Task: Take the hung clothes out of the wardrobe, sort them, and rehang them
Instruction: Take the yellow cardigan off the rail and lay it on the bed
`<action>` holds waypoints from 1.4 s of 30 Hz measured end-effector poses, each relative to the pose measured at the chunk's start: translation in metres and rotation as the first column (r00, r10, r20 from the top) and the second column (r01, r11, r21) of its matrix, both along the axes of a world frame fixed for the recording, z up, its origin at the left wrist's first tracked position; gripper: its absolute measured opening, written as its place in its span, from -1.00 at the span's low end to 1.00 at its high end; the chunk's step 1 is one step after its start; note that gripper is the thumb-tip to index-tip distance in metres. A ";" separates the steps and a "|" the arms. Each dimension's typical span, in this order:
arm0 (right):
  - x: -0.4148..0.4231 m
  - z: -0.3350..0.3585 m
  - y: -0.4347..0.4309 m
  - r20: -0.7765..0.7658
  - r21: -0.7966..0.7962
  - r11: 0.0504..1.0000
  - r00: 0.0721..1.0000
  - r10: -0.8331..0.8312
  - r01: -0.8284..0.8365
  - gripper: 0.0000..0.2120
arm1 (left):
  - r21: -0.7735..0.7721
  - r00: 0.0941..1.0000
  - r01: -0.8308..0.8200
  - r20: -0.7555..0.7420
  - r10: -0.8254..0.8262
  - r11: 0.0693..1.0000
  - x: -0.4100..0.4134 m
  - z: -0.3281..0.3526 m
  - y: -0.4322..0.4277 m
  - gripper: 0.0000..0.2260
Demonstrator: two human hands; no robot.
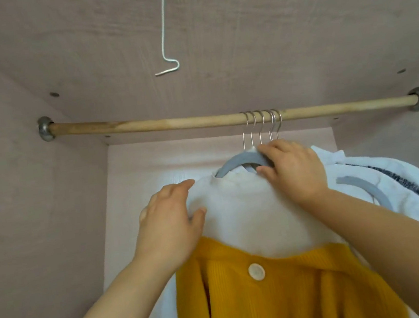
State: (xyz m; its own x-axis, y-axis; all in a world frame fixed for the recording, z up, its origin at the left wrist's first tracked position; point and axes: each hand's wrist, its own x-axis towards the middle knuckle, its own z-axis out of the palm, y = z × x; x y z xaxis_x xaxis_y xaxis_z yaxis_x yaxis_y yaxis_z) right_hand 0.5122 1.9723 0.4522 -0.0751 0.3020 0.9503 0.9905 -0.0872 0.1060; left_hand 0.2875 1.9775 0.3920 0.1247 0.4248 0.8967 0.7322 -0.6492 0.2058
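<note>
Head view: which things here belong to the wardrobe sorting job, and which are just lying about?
Job: wooden rail; grey hanger, gripped by the right hand; cream top, held at the shoulder by the left hand; mustard cardigan; white garments on the right.
Not in use: bent wire hook hanging from above.

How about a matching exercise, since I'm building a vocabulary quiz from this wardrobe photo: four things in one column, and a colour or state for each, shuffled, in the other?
Column one
1. cardigan
2. front grey hanger
3. white sweater
4. rod

Column two
A. gripped by the right hand
B. carries several metal hooks
C. mustard yellow, with a white button
D. pinched at the shoulder by the left hand

Pairs: 1-C, 2-A, 3-D, 4-B
</note>
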 end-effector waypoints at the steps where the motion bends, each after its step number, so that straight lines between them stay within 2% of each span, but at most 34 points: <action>1: 0.000 0.003 0.004 0.020 -0.007 1.000 1.000 0.006 -0.006 -0.61 | 0.003 1.000 -0.006 -0.001 0.006 1.000 0.002 0.004 0.001 -0.52; 5: 0.002 0.013 0.015 0.079 0.008 0.999 0.996 0.051 -0.052 -0.70 | 0.029 0.999 -0.051 -0.017 0.052 0.998 0.009 0.019 0.002 -0.53; 10: -0.002 0.022 0.023 0.127 0.055 0.987 0.982 0.142 -0.150 -0.70 | 0.084 0.995 -0.098 0.002 0.098 0.992 0.010 0.038 0.005 -0.53; 14: -0.012 0.033 0.022 0.097 0.094 0.966 0.968 0.233 -0.242 -0.70 | 0.097 0.991 -0.131 0.042 0.127 0.987 0.004 0.047 0.010 -0.54; 19: -0.036 0.030 0.007 0.110 0.192 0.898 0.918 0.381 -0.396 -0.72 | 0.133 0.981 -0.172 0.114 0.157 0.976 -0.011 0.036 0.009 -0.56; 22: -0.058 0.005 -0.002 0.138 0.171 0.847 0.863 0.485 -0.503 -0.73 | 0.207 0.966 -0.239 0.152 0.210 0.949 -0.029 0.007 0.001 -0.64; 25: -0.087 -0.033 -0.008 0.160 0.110 0.784 0.789 0.593 -0.611 -0.74 | 0.227 0.964 -0.217 0.204 0.172 0.949 -0.054 -0.041 -0.012 -0.71; 27: -0.109 -0.064 -0.012 0.178 0.056 0.737 0.733 0.656 -0.673 -0.76 | 0.188 0.955 -0.211 0.251 0.160 0.959 -0.070 -0.080 -0.026 -0.72; 33: -0.155 -0.182 -0.019 0.080 -0.076 0.567 0.562 0.823 -0.820 -0.73 | -0.036 0.896 -0.339 0.292 0.334 0.940 -0.111 -0.196 -0.088 -0.75; 38: -0.187 -0.288 -0.035 0.002 -0.164 0.334 0.338 0.941 -0.928 -0.72 | -0.175 0.793 -0.516 0.273 0.545 0.839 -0.128 -0.284 -0.162 -0.73; 42: -0.224 -0.359 -0.070 -0.064 -0.183 0.169 0.183 0.981 -0.969 -0.73 | -0.271 0.665 -0.657 0.232 0.710 0.703 -0.137 -0.340 -0.233 -0.75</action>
